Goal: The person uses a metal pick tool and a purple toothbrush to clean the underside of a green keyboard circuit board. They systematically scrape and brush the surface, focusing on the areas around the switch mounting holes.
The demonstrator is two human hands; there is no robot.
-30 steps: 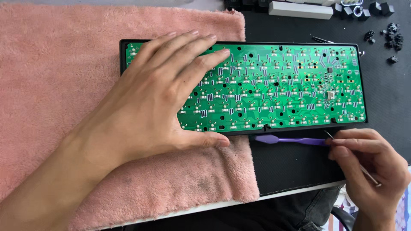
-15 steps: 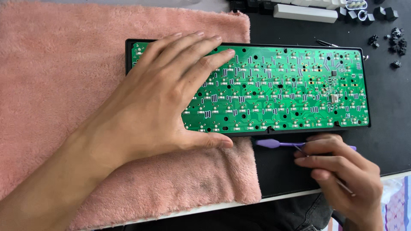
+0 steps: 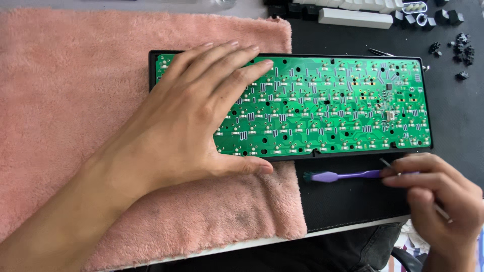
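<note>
At the near edge of the desk, the right hand (image 3: 441, 194) curls its fingertips together around a thin metal pick (image 3: 437, 209), a slim silvery rod that slants through the pinch, with one end poking out above the fingers and the other below the thumb. The same fingertips touch the handle end of a purple plastic brush (image 3: 348, 175), which lies flat on the black desk mat (image 3: 353, 204) with its dark bristled head pointing left, just beside the towel's edge.

The pink towel (image 3: 65, 126), thick and fuzzy, covers the left part of the desk and reaches its near edge, where a few grey smudges mark the pile. The left hand (image 3: 194, 121) lies flat and spread, fingers apart and gripping nothing, palm pressing on the left end of a green circuit board (image 3: 343, 113). The board is a long rectangle in a black frame, glossy and dotted with solder points and small dark holes, half on the towel, half on the mat.

Along the far edge sit loose black and white keycaps (image 3: 353, 17), blocky and matte, and a scatter of small black switches (image 3: 461, 48) toward the far right corner.
</note>
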